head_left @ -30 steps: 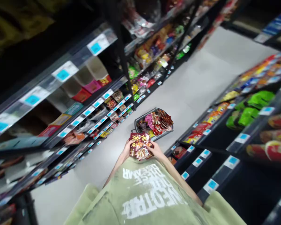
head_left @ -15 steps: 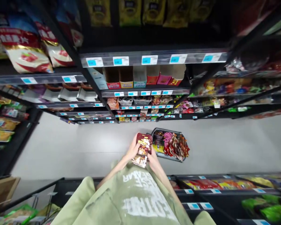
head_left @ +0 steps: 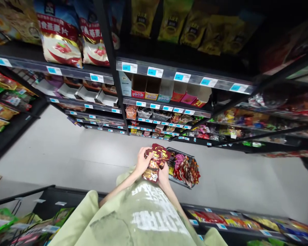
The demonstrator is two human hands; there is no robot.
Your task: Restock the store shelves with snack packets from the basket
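Note:
Several dark red snack packets (head_left: 153,171) are between my two hands in front of my apron, fanned a little apart at the top. My left hand (head_left: 143,161) is closed on their left side, thumb across the front. With its thumb on the lower front, my right hand (head_left: 164,174) grips the right side. Just beyond my right hand, a dark basket (head_left: 188,186) stands on the floor. In it lie red snack packets (head_left: 186,169), pink packets (head_left: 179,160) and dark and yellow ones, partly hidden by my hand.
Ahead rises a black shelf rack with open display boxes (head_left: 164,94) and yellow bags (head_left: 173,24) above. Oatmeal bags (head_left: 60,41) stand on the upper left shelf. Low shelves with bagged goods (head_left: 228,220) lie behind me on both sides. Grey floor (head_left: 92,153) runs between the racks.
My view has turned slightly, shifting the upper shelves right. The packets, held as one stack before, now spread apart at the top, and my left hand has moved higher on them.

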